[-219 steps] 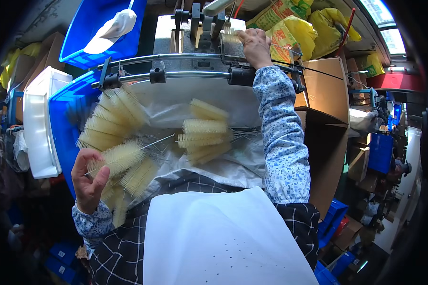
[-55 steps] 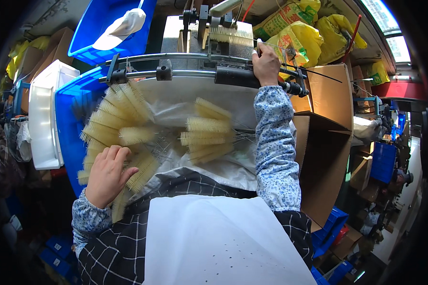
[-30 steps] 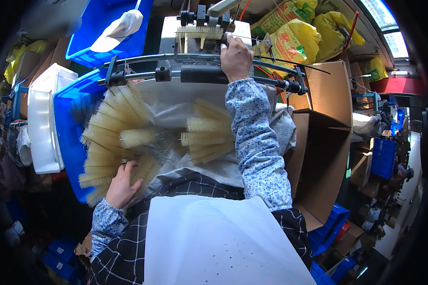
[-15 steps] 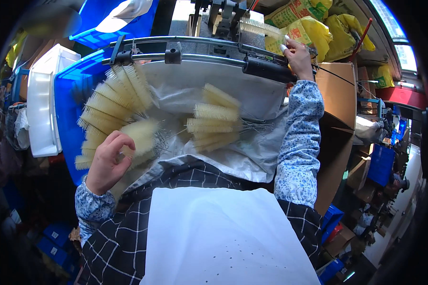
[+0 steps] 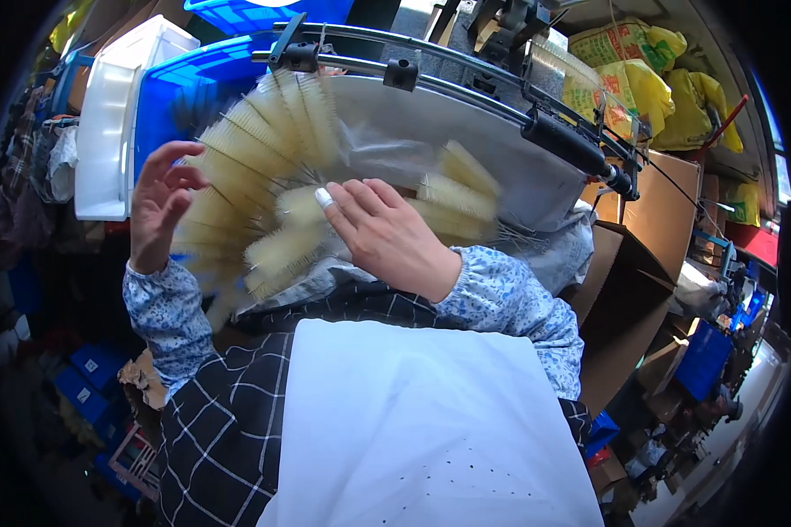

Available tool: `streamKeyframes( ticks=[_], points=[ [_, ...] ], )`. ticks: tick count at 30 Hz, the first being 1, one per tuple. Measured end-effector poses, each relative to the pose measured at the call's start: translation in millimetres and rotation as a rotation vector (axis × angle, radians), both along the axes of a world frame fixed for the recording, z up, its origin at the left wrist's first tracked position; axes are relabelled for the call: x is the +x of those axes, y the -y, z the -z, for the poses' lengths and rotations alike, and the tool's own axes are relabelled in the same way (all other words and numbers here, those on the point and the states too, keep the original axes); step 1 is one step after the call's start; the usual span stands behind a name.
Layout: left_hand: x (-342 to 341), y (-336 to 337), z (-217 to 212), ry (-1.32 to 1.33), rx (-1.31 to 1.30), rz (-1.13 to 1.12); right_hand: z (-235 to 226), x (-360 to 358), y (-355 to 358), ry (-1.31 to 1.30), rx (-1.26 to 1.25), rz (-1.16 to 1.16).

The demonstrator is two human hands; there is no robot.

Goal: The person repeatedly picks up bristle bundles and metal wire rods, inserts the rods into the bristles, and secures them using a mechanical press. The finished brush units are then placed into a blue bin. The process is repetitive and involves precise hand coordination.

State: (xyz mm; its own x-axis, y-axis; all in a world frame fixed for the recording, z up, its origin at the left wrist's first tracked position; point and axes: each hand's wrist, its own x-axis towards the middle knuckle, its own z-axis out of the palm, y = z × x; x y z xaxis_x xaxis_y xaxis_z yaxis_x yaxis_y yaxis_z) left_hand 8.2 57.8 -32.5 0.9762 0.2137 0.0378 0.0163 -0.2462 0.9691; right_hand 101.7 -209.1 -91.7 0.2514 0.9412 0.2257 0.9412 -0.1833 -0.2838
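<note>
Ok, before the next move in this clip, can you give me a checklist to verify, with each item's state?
1. Left hand free: ok, nothing visible in it.
2. Hands apart: ok, a gap lies between them.
3. Right hand clear of the black roller: ok.
4. Right hand gripping a brush: cannot tell, its underside is hidden.
5. Brush at the machine free of both hands: ok.
6. Right brush pile fully visible: not ok, the right hand partly covers it.
</note>
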Motion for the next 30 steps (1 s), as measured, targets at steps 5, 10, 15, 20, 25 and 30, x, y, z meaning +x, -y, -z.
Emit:
streamKeyframes(
  ticks=[5, 10, 15, 20, 25, 30],
  points=[
    [-113, -171, 144, -0.547, -0.338, -0.711, 36, -25, -29, -0.086, 0.008, 0.05],
    [-145, -166, 259, -0.464, -1.28, -0.373, 62, -34, -42, -0.291, -0.012, 0.09],
    [-123, -122, 207, -0.524, -1.225, -0.549, 71, -27, -40, -0.368, -0.007, 0.096],
    [-123, -125, 209, -0.436, -0.961, -0.407, 82, -28, -42, -0.43, 0.004, 0.148],
    [-82, -90, 156, -0.524, -0.972, -0.498, 101, -28, -34, -0.544, 0.005, 0.225],
    [-83, -95, 119, -0.727, -0.686, -0.339, 110, -36, -34, -0.537, -0.073, 0.262]
  ],
)
